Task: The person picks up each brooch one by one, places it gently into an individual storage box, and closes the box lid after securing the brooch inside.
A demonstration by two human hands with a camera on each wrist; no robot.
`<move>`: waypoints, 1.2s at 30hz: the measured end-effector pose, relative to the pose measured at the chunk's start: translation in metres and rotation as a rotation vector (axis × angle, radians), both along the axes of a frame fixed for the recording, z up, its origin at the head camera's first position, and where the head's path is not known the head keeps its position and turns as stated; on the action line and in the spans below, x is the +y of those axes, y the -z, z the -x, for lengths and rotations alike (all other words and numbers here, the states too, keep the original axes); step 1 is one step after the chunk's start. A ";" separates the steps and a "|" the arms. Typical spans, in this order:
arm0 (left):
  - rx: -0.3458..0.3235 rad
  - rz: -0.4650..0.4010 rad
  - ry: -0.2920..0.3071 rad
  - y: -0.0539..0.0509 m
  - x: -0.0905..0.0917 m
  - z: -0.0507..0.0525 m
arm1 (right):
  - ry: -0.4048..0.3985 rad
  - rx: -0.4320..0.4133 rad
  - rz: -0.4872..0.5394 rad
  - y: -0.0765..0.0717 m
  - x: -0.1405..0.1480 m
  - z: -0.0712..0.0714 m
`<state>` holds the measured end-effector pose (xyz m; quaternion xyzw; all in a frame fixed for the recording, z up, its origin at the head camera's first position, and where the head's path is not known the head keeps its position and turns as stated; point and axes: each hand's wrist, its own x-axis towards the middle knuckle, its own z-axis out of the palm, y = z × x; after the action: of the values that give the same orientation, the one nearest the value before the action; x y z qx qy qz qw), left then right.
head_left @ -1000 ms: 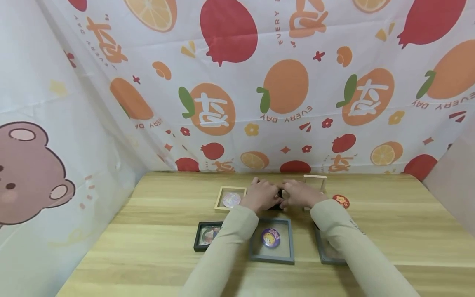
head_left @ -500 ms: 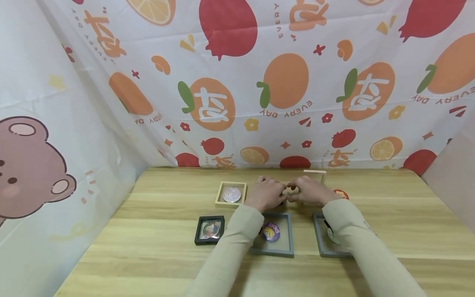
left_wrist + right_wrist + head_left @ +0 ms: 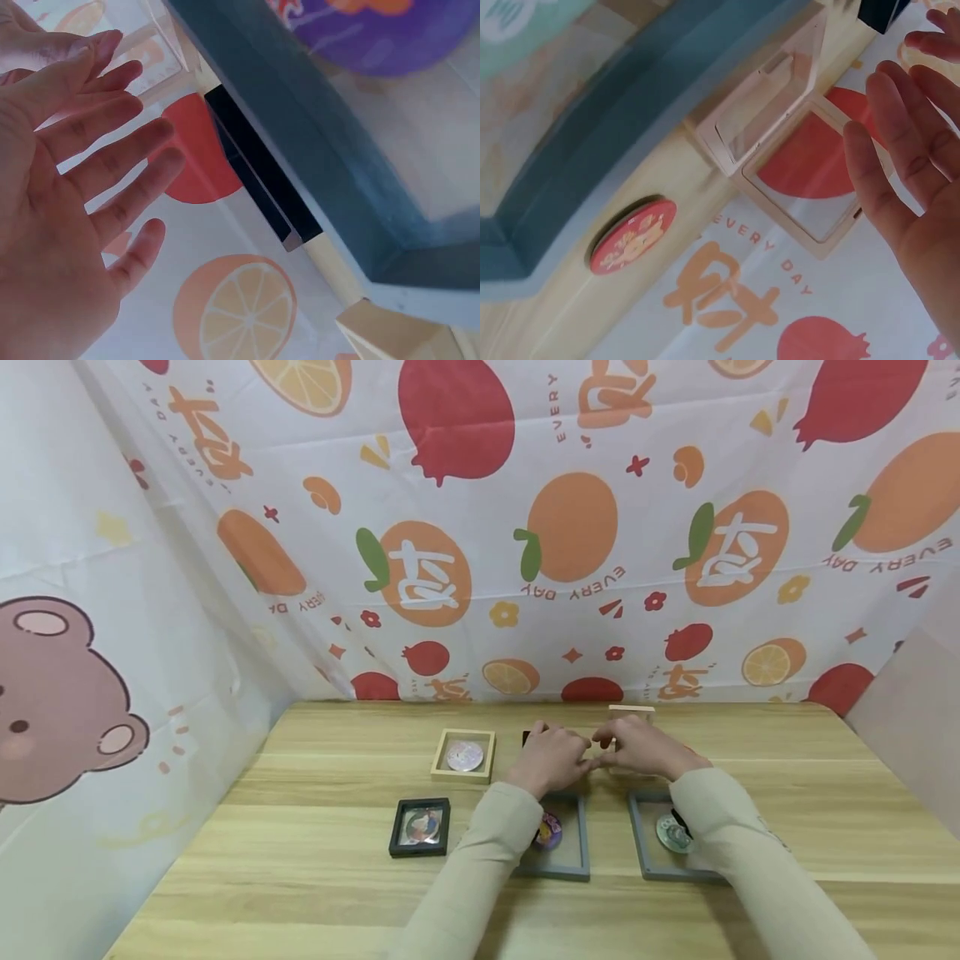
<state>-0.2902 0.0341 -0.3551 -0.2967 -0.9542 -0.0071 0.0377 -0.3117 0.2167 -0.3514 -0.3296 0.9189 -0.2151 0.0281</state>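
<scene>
My left hand (image 3: 555,758) hovers at the back of the table with its fingers straight, holding nothing. Partly hidden behind it is a black frame (image 3: 262,172), apart from the fingers. Close by, my right hand (image 3: 637,747) has its fingers extended and nothing in its grasp; the two hands' fingertips nearly meet. Beside the right hand stands a pale display frame (image 3: 739,169), hinged wide open with one half raised. A red round badge (image 3: 634,236) lies on the wood near it, mostly covered by the right hand in the head view.
Nearer me lie a grey frame (image 3: 585,839) with a purple badge (image 3: 551,832) and another grey frame (image 3: 640,839) with a green badge (image 3: 672,833). To the left are a light wooden frame (image 3: 465,778) with a pale badge and a small black frame (image 3: 395,835) with a badge.
Both hands have shifted right, from around the black frame toward the pale open frame. The black frame now shows left of the left hand, released.
</scene>
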 end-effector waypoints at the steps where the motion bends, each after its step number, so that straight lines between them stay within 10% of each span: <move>1: 0.005 0.001 0.004 0.000 0.000 -0.001 | -0.003 0.002 0.008 -0.001 0.001 -0.001; 36: -0.060 0.069 0.113 0.015 0.023 -0.002 | 0.111 -0.023 -0.091 -0.007 0.052 -0.001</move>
<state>-0.2885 0.0571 -0.3698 -0.3509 -0.9363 0.0148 -0.0014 -0.3109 0.2684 -0.3448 -0.2740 0.9442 -0.1782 0.0417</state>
